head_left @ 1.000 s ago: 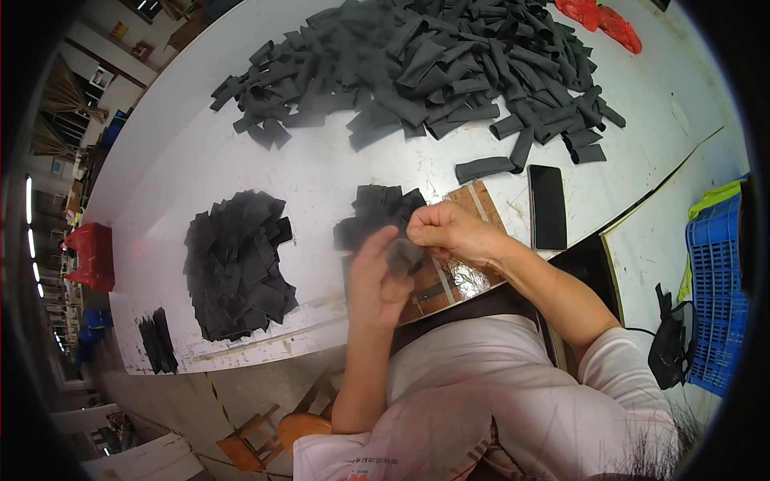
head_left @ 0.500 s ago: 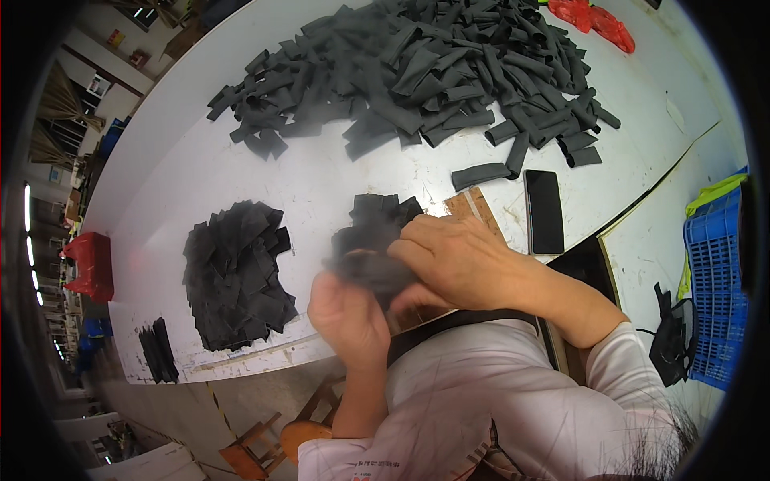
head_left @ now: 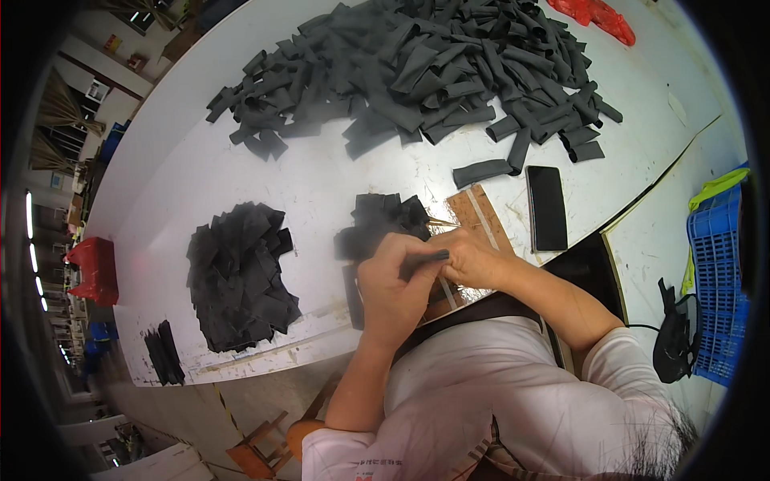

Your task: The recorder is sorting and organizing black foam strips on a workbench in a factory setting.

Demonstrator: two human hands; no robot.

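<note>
My left hand (head_left: 393, 280) is closed round a small dark grey fabric piece (head_left: 427, 256), its thumb and fingers pinching it from the left. My right hand (head_left: 473, 258) meets the same piece at its right end, with fingers curled and pressed together there. Beside the right fingers a thin, pointed, yellowish thing (head_left: 439, 223) shows; I cannot tell whether that hand holds it. Just beyond the hands lies a small pile of dark fabric pieces (head_left: 385, 215), partly covered by my left hand. Under the right hand is a brown board (head_left: 481, 210) with a pale strip.
A large heap of dark fabric tubes (head_left: 449, 72) covers the far table. Flat dark pieces (head_left: 241, 276) lie stacked to the left, near a small bundle (head_left: 164, 353). A phone (head_left: 547, 208) lies right of the board. A blue crate (head_left: 716, 280) stands at the right.
Both hands have shifted, the left rightward and the right a little lower. The fabric piece, blurred and wide before, is now narrow between my fingers. More of the pile behind shows.
</note>
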